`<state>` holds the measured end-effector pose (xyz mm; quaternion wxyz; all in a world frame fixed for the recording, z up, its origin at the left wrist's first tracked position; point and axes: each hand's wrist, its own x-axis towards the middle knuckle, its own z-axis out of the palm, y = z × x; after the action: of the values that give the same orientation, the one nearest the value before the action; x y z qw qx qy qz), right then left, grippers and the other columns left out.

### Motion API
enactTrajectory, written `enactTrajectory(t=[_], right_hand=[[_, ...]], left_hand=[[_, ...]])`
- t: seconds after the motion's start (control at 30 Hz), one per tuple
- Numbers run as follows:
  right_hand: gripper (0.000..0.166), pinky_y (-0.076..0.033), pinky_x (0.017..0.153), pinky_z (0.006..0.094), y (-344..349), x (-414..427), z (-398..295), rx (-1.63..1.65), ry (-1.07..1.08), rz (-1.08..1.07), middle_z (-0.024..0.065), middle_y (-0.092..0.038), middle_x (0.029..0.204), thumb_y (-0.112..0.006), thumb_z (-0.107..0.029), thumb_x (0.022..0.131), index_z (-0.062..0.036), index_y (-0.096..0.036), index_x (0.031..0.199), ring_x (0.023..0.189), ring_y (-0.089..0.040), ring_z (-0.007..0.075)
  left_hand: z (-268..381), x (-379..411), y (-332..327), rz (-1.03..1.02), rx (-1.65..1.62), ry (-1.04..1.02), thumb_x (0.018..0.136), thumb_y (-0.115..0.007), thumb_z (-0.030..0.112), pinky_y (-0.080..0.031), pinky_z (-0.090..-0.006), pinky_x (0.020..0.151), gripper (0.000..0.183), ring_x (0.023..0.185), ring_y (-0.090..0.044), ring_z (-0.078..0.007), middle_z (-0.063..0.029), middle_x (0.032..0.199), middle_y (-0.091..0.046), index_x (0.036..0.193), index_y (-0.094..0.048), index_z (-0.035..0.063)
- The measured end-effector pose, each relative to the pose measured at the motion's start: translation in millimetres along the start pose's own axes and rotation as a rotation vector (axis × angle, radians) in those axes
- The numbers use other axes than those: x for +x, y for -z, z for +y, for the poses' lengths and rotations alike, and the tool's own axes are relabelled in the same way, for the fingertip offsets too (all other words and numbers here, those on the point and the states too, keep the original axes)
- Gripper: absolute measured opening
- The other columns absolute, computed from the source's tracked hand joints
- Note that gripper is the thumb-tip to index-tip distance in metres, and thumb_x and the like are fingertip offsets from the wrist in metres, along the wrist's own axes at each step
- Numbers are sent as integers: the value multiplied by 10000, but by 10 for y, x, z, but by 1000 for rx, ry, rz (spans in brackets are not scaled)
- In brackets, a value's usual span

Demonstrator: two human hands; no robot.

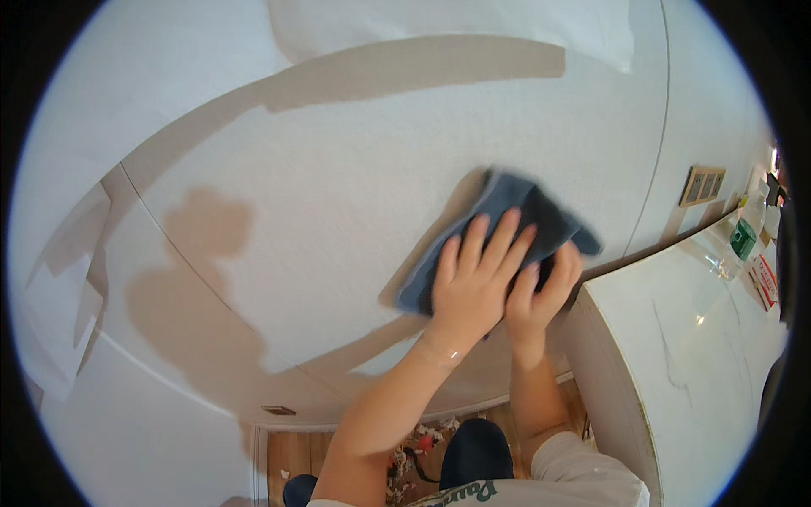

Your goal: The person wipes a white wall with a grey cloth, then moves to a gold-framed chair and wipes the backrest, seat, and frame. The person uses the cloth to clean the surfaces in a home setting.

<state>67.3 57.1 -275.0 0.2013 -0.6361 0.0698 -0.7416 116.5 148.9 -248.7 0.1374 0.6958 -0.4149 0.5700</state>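
Observation:
A folded blue and dark cloth (pixel 507 196) lies against a white wall (pixel 355 165), right of the middle of the view. My left hand (pixel 472 285) presses flat on it with the fingers spread, and a thin bracelet is on that wrist. Close beside it, my right hand (pixel 545 285) has its fingers bent at the cloth's lower right edge. Whether those fingers grip a fold is hard to see. The cloth is slightly blurred.
To the right stands a white marble-patterned counter (pixel 684 342) with a green-banded clear bottle (pixel 742 239) and a red and white box (pixel 765 282). A socket panel (pixel 702 186) is on the wall above. Scraps (pixel 424 443) litter the wooden floor; a low wall outlet (pixel 278 410) sits left.

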Motion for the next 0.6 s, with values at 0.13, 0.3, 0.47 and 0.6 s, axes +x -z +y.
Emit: enactTrajectory(t=[0.13,0.3,0.47,0.6], right_hand=[[674,-426,844,439,-38,-407,-285,96,77,-183,162,-573,1038,-683,-65,765,41,-464,1393,913,-533,311],[577,-404,511,272,-19,-246,-429,108,-403,-210,34,-514,621,-732,-39,814,-9,-504,1344,545,-487,135],[89,-416,478,256,-74,366,-575,118,-362,-127,62,-549,587,-693,-12,859,-7,-606,873,489,-496,117],[122,-463,796,403,437,716,-580,-258,-243,-30,121,-626,853,-674,34,812,-26,-581,864,784,-577,263]], left_hand=[[-555,-623,300,-108,137,65,884,-586,334,-188,-632,1115,358,1405,-293,-501,-159,1465,-466,1222,-676,259],[-744,-667,309,2,184,63,901,-571,333,-118,-680,1111,404,1418,-206,-572,-308,1516,-354,1284,-633,222],[-431,270,242,45,167,60,915,-547,401,-181,-586,1102,504,1415,-292,-493,-246,1557,-352,1362,-587,171],[95,894,89,-83,65,-56,950,-507,272,-254,-484,1082,441,1400,-370,-383,-109,1556,-413,1384,-587,255]])
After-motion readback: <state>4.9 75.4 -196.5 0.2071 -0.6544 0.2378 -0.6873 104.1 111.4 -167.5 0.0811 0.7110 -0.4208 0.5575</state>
